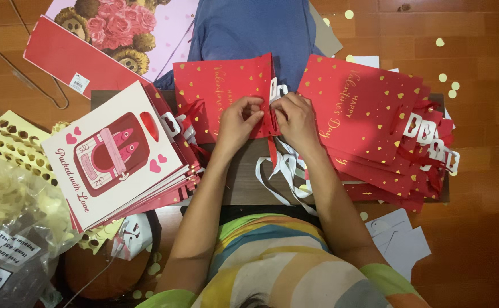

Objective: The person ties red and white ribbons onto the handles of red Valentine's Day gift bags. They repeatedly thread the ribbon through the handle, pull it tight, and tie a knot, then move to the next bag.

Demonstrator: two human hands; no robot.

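Observation:
A flat red paper gift bag (224,85) with gold hearts lies on a dark board (244,182) in front of me. My left hand (239,121) pinches the bag's right edge, near a red ribbon. My right hand (296,117) meets it from the right, fingers closed on the same edge beside a white plastic tag (276,90). White ribbon strips (286,171) hang below my right wrist.
A stack of matching red bags (369,125) with white tags lies to the right. A pile of white bags (115,154) with a pink picture sits left. Yellow punched sheets (13,142) and a plastic packet (10,228) lie far left. Blue cloth (249,28) lies behind.

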